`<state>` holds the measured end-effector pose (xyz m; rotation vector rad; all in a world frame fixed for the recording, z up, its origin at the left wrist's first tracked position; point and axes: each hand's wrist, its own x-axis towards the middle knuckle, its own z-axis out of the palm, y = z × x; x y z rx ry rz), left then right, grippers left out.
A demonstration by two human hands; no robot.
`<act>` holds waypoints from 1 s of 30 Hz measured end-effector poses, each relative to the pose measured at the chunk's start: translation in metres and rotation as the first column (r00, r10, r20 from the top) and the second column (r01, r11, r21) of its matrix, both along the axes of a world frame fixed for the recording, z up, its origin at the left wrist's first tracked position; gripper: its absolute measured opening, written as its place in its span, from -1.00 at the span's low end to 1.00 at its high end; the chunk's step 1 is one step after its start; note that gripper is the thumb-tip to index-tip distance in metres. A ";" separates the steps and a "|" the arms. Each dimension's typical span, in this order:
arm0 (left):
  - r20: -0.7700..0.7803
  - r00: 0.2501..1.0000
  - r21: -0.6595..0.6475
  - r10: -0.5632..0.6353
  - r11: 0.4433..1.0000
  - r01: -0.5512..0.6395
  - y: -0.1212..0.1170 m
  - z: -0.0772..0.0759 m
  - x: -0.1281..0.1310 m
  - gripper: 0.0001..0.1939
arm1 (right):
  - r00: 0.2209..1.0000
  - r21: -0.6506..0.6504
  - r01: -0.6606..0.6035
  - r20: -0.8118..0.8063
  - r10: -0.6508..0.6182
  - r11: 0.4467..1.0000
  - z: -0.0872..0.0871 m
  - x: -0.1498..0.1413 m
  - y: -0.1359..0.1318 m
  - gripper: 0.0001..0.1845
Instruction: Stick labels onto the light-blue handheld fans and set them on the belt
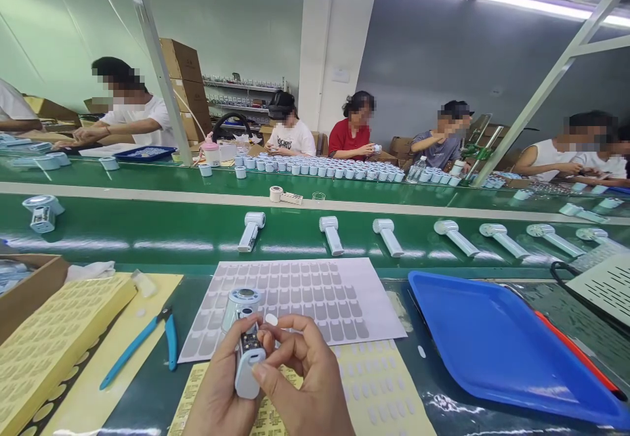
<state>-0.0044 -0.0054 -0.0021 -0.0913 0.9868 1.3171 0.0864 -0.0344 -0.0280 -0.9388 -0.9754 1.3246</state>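
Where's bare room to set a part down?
Bare: inside the blue plastic tray's rim; glossy green belt between the leftmost pale-blue handheld unit and the next unit. Crowded: left hand and right hand, over a white sheet of grey labels and a yellow sticker sheet.

Both bare hands are up in front, close together, wrists low. The left hand point(221, 373) curls into a hold, its thumb slanting up along the near side. Over on the right hand point(310, 370), knuckles are bent, the index finger arches toward the left hand, and the thumb reaches in lower down, apart from the index tip.
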 end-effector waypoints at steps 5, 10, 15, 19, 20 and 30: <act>0.155 0.987 -0.046 0.049 0.998 -0.043 0.001 0.001 0.000 -0.82 | 1.000 0.004 0.006 0.020 -0.006 1.000 0.000 -0.001 0.001 -0.62; 0.249 0.966 -0.052 0.069 0.997 -0.058 -0.002 0.003 0.002 -0.82 | 0.973 0.117 0.054 0.218 -0.079 0.992 -0.003 -0.003 -0.004 -0.56; 0.308 0.951 -0.135 0.031 0.991 0.012 -0.006 0.010 0.002 -0.83 | 0.906 0.130 0.174 0.366 -0.210 0.976 0.001 0.000 -0.007 -0.16; 0.288 0.957 -0.128 -0.006 0.991 0.044 -0.007 0.007 -0.006 -0.87 | 0.972 0.008 0.133 0.194 -0.132 0.991 -0.005 0.017 -0.002 -0.26; 0.247 0.969 -0.114 -0.026 0.992 0.056 -0.007 0.002 -0.009 -0.89 | 0.973 0.030 0.138 0.184 -0.142 0.990 -0.010 0.023 0.000 -0.37; -0.570 0.795 0.137 -0.208 0.930 0.341 -0.020 -0.078 -0.035 -0.61 | 0.774 0.109 -0.026 0.631 -0.049 0.994 -0.058 0.052 0.008 -0.87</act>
